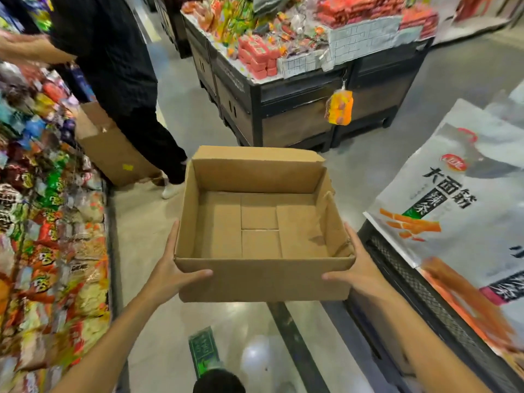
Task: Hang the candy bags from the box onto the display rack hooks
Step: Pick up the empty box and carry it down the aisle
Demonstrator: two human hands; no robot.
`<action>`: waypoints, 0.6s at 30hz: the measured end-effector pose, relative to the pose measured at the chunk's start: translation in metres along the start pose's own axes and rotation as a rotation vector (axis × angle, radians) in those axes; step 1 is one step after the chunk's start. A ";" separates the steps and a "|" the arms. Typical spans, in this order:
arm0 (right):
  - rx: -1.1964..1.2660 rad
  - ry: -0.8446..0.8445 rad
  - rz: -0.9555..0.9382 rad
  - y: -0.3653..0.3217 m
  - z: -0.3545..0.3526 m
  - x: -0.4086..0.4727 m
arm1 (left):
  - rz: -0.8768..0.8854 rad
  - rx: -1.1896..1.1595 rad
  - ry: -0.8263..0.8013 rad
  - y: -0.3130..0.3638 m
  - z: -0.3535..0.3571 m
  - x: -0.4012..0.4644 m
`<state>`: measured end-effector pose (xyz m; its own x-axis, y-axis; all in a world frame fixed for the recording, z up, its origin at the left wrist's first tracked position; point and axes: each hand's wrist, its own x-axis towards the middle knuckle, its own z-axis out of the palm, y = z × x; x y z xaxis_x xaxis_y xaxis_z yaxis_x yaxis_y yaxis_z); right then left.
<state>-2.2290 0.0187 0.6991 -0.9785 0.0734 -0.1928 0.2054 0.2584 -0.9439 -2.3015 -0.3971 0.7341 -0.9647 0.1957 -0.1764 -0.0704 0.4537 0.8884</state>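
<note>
I hold an open brown cardboard box (263,282) in front of me above the floor; nothing lies inside it. My left hand (173,268) grips its left near corner, thumb across the front wall. My right hand (357,268) grips the right near corner the same way. The display rack (48,222) runs along the left edge, packed with colourful hanging candy and snack bags.
Another person in black (119,80) stands ahead on the left, reaching toward the rack, with a second cardboard box (113,146) at their feet. A dark display stand (297,109) piled with red packs stands ahead. Large white snack bags (453,199) lie on a rack at right.
</note>
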 end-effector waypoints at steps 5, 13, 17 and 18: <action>0.003 0.071 0.069 -0.006 -0.009 0.077 | 0.033 -0.026 -0.071 0.001 -0.001 0.108; -0.012 0.259 0.189 -0.044 -0.002 0.192 | 0.119 -0.045 -0.274 0.023 -0.035 0.307; 0.002 0.356 0.198 -0.069 -0.009 0.241 | 0.189 -0.028 -0.386 0.046 -0.038 0.401; 0.014 0.385 0.210 -0.072 -0.014 0.250 | 0.198 -0.020 -0.413 0.052 -0.034 0.422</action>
<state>-2.4886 0.0319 0.7229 -0.8364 0.4771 -0.2699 0.3963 0.1862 -0.8990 -2.7205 -0.3205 0.7206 -0.7784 0.6088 -0.1531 0.0961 0.3566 0.9293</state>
